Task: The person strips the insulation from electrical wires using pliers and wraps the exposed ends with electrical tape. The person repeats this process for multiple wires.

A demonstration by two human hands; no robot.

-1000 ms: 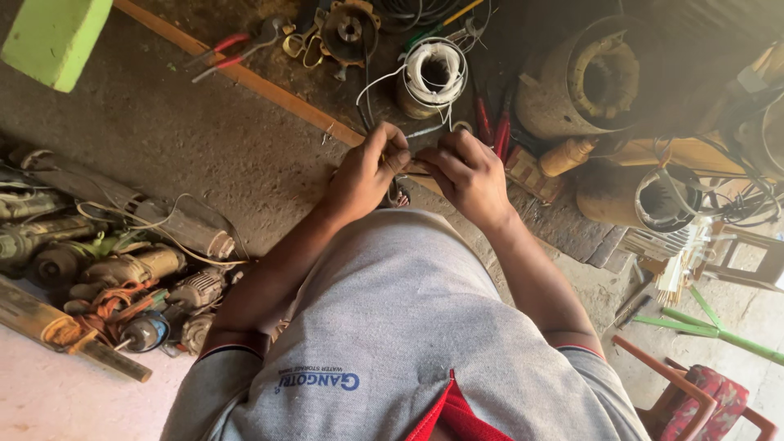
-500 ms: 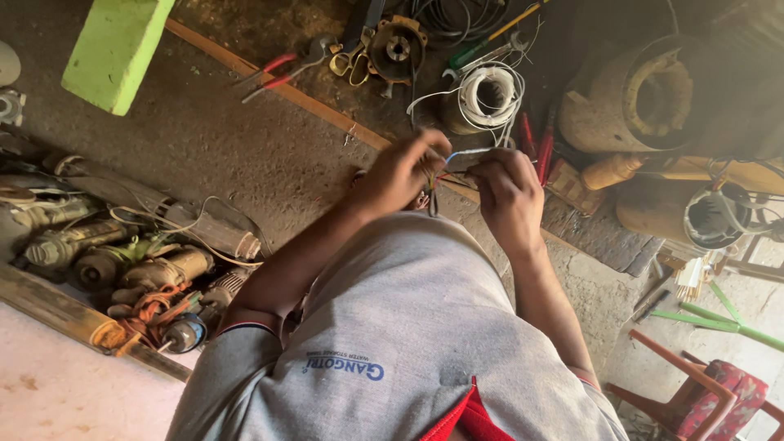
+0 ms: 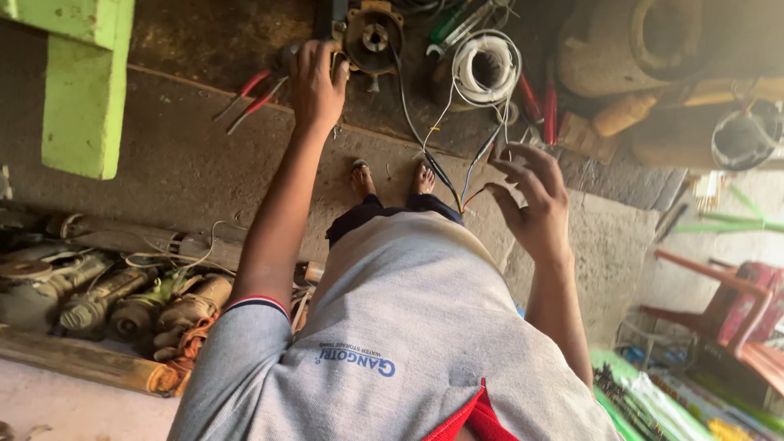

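Near red-handled pliers (image 3: pixel 249 96), left hand (image 3: pixel 317 82) perhaps touches round rusty metal motor housing (image 3: pixel 374 37).

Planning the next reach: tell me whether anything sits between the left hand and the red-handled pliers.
Nothing visible does. The left hand rests on the ledge, and the red-handled pliers lie just beside it, with only bare surface between them.

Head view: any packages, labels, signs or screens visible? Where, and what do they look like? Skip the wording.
Printed logo: on the back of the person's grey shirt, bottom centre; one short line of blue lettering with smaller lettering beside it.
Bright packets: bottom right corner beside a red chair; flat, green and yellow, too blurred to tell more.
No signs or screens in view.
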